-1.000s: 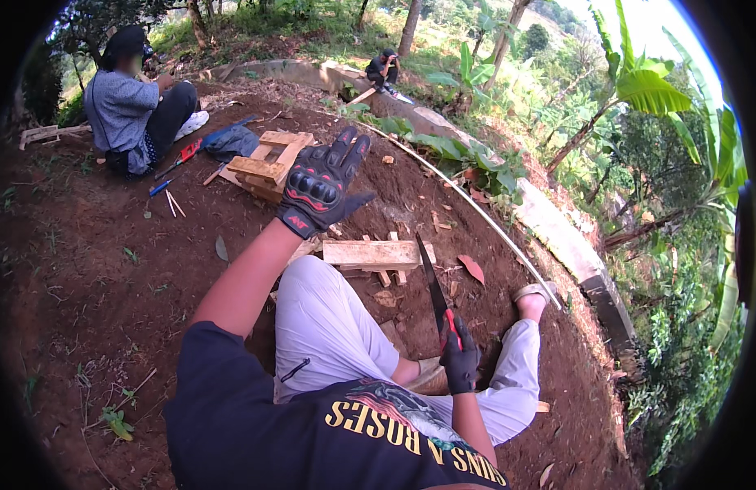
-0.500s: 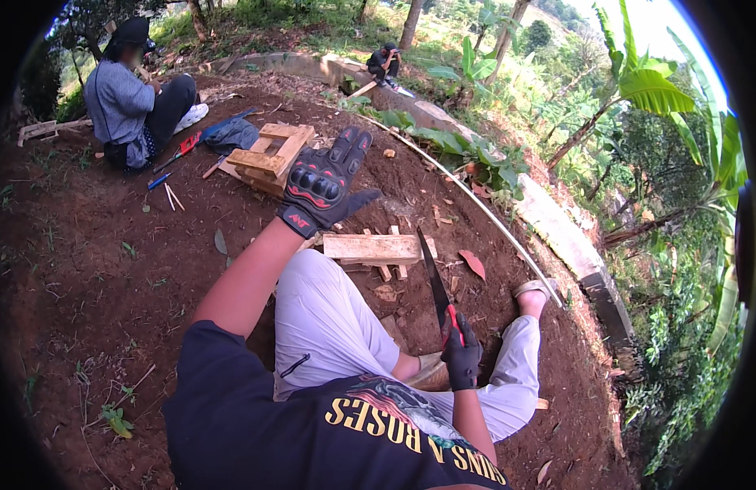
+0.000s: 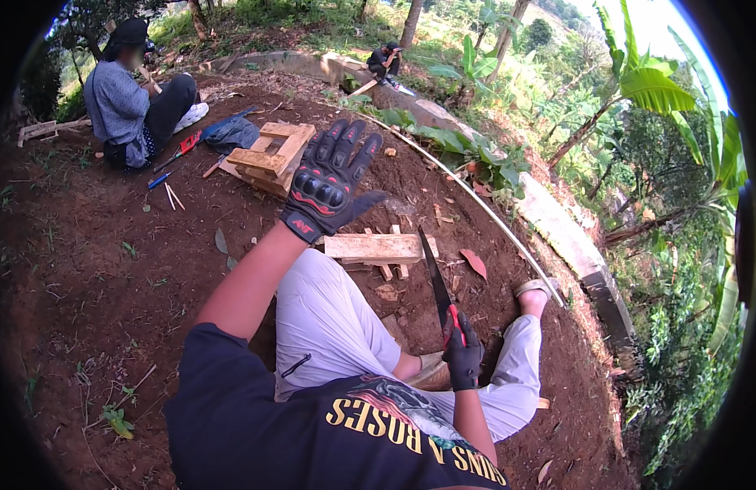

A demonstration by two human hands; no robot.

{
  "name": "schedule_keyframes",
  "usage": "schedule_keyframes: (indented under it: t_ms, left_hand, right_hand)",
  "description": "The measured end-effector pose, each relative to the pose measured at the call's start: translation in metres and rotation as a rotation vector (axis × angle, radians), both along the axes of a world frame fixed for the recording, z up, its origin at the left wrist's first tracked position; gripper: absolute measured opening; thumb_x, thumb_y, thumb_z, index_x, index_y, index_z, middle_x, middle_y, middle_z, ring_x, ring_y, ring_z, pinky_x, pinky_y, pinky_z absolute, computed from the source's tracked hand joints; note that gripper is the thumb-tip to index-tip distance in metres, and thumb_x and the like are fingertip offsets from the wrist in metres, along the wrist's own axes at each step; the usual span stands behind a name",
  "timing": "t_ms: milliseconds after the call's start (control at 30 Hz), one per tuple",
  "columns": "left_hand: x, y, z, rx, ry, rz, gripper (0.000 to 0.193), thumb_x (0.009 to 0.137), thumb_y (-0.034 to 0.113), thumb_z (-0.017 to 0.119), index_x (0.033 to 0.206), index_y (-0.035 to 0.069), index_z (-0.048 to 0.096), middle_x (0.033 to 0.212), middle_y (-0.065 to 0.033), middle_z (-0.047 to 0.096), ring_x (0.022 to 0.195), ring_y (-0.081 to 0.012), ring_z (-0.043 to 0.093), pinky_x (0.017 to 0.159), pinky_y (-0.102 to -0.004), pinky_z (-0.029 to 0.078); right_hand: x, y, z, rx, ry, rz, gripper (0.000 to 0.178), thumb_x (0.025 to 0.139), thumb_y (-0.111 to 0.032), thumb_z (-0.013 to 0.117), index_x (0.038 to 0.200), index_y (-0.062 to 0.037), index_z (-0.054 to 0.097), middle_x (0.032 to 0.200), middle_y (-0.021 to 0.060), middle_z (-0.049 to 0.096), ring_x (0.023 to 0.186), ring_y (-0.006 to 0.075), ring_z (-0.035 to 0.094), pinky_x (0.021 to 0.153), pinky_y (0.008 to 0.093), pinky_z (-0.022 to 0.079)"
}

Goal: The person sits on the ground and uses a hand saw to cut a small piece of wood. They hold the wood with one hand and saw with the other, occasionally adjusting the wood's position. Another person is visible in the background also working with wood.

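Observation:
My left hand (image 3: pixel 331 181), in a black and red padded glove, is raised with its fingers spread and holds nothing. Behind it stands a small wooden frame (image 3: pixel 272 153) of nailed pieces, partly covered by the glove. My right hand (image 3: pixel 463 359), gloved too, is wrapped round the red handle of a handsaw (image 3: pixel 437 287). The dark blade points up and away from me, its tip close to the right end of a pale wooden board (image 3: pixel 366 246). That board lies across several thin wood strips (image 3: pixel 394 260) on the soil in front of my bent leg.
One person (image 3: pixel 126 94) sits at the far left, near a red and blue saw (image 3: pixel 194 140), a grey cloth (image 3: pixel 233 135) and a blue-handled tool (image 3: pixel 159 180). Another person (image 3: pixel 386 64) sits on the low concrete wall (image 3: pixel 558 220). A long pale pole (image 3: pixel 476 198) runs along the right.
My left hand's fingers have spread wider and the hand has turned slightly. My right hand and the handsaw have barely moved.

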State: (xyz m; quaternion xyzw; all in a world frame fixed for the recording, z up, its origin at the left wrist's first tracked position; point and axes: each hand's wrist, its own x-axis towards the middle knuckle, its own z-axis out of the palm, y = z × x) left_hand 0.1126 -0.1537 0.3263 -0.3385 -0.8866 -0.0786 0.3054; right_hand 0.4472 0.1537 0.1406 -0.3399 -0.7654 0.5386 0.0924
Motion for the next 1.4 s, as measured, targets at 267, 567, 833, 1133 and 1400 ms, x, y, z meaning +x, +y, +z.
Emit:
schedule_keyframes:
  t_ms: [267,567,833,1133,1400]
  left_hand:
    - [0.006,0.003,0.001,0.059,-0.199,0.0,0.1,0.099,0.074,0.069,0.177,0.019,0.04,0.181,-0.0203,0.036,0.159,-0.0415,0.049,0.126,-0.052,0.048]
    - [0.007,0.003,0.004,-0.002,-0.159,0.011,0.098,0.1,0.074,0.067,0.176,0.017,0.041,0.181,-0.0204,0.036,0.159,-0.0412,0.049,0.126,-0.0518,0.047]
    - [0.012,0.009,0.016,-0.036,-0.311,0.086,0.101,0.096,0.076,0.07,0.176,0.02,0.042,0.177,-0.016,0.046,0.139,-0.0329,0.07,0.104,-0.0461,0.063]
    - [0.011,0.013,0.021,-0.06,-0.314,0.09,0.106,0.096,0.077,0.07,0.176,0.014,0.04,0.121,-0.0225,0.077,0.095,-0.034,0.08,0.078,-0.047,0.063]
    - [0.003,0.013,0.001,-0.022,-0.275,0.075,0.115,0.096,0.083,0.066,0.179,0.011,0.032,0.071,-0.0169,0.073,0.06,-0.0306,0.072,0.057,-0.0459,0.053]
  right_hand:
    - [0.0,-0.001,0.0,-0.041,-0.05,-0.016,0.049,0.109,-0.021,0.071,0.158,-0.0138,0.07,0.105,0.0074,0.081,0.061,0.011,0.064,0.054,0.0323,0.054]
    - [0.0,-0.001,-0.002,-0.057,-0.03,-0.025,0.048,0.109,-0.021,0.07,0.157,-0.0139,0.07,0.103,0.007,0.08,0.059,0.011,0.063,0.054,0.0318,0.054]
    - [0.002,0.0,0.002,-0.054,-0.02,0.005,0.05,0.11,-0.023,0.07,0.159,-0.0133,0.068,0.123,0.0103,0.083,0.062,0.0114,0.065,0.055,0.0319,0.055]
    - [0.002,0.002,-0.004,-0.064,-0.053,-0.013,0.05,0.11,-0.022,0.07,0.159,-0.0141,0.068,0.124,0.0094,0.082,0.062,0.0112,0.065,0.055,0.0313,0.055]
    - [0.002,0.001,-0.002,-0.078,-0.043,-0.017,0.05,0.11,-0.023,0.07,0.16,-0.0157,0.068,0.119,0.0091,0.082,0.06,0.0108,0.064,0.054,0.0314,0.054]
